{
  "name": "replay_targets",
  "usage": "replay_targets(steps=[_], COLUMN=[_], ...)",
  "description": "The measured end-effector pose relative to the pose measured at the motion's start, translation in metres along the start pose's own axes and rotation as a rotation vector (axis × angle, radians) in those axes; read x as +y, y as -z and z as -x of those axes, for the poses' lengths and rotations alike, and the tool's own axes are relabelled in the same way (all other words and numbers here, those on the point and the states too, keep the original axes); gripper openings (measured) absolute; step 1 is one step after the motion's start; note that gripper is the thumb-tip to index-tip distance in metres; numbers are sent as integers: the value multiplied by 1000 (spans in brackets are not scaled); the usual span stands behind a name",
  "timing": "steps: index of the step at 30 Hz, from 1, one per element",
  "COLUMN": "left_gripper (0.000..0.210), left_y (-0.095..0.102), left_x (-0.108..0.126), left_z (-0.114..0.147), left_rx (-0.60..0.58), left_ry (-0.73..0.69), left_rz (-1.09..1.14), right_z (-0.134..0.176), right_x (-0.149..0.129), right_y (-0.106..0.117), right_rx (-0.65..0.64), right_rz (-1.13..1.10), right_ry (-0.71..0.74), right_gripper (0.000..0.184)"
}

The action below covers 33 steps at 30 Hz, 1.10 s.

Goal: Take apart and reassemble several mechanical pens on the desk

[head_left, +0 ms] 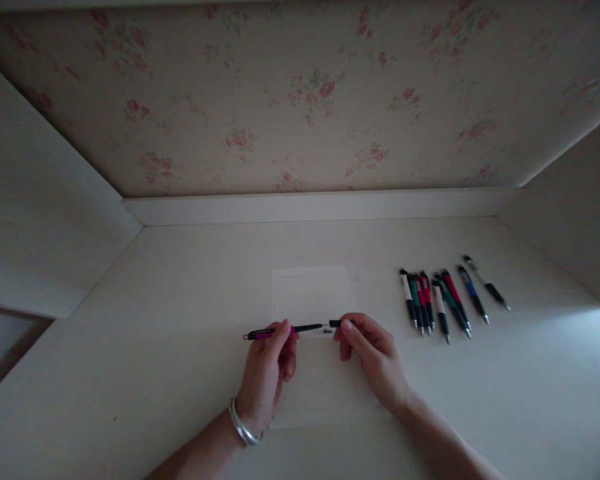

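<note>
My left hand [270, 360], with a silver bangle at the wrist, is closed around a purple and black pen [260, 334]. The pen lies almost level, its clicker end to the left. From its right end a thin dark section and a fine tip stick out. Between the thumb and fingers of my right hand [373, 353] is a short black tube, like a pen grip [335, 323], just right of that tip and apart from it. Below the gap, a small metallic piece [327, 331] rests on a sheet of paper [310, 293].
To the right lies a row of several pens [420, 300] in white, green and red with black grips. A blue pen [471, 293] and a white pen [485, 280] are farthest right. White panels and a floral wall [310, 93] enclose the white desk [180, 280].
</note>
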<state>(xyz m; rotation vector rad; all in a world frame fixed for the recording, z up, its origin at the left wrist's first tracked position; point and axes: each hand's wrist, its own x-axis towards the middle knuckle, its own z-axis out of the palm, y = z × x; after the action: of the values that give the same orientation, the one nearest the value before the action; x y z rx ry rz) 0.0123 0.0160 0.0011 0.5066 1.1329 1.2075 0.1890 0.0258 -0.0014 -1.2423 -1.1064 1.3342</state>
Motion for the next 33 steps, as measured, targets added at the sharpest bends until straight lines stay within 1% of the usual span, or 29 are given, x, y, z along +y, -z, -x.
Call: replay_targets(steps=[3, 5, 6, 8, 11, 15, 19, 25, 28, 31, 32, 33], left_gripper=[37, 37, 37, 37, 37, 36, 35, 35, 35, 33, 32, 31], left_y=[-3, -2, -2, -1, 0, 1, 2, 5, 5, 5, 4, 4], left_x=[2, 2, 1, 0, -2, -3, -3, -5, -6, -6, -5, -5], left_z=[-2, -2, -2, -2, -2, -3, -4, -2, -2, -4, -4, -5], left_rx=[37, 21, 13, 1, -11, -34, -54, -73, -85, -75, -64, -54], left_ry=[20, 13, 8, 0, -11, -17, -22, -31, -42, -57, -61, -64], left_rz=[94, 93, 87, 75, 63, 41, 11, -65, -95, -78, -60, -47], right_z=[-5, -8, -8, -6, -3, -3, -6, -5, -3, 1, 3, 4], right_x=[6, 8, 9, 9, 8, 9, 10, 8, 5, -1, -3, -5], right_y=[4, 5, 5, 4, 1, 1, 1, -2, -1, -1, -2, -4], right_rx=[185, 228, 212, 142, 61, 65, 62, 75, 136, 230, 228, 197], right_rz=[43, 133, 194, 311, 448, 596, 657, 644, 552, 378, 293, 199], right_ry=[58, 113, 149, 216, 282, 338, 345, 356, 339, 223, 162, 88], right_gripper=[31, 28, 26, 24, 25, 26, 25, 23, 24, 29, 33, 38])
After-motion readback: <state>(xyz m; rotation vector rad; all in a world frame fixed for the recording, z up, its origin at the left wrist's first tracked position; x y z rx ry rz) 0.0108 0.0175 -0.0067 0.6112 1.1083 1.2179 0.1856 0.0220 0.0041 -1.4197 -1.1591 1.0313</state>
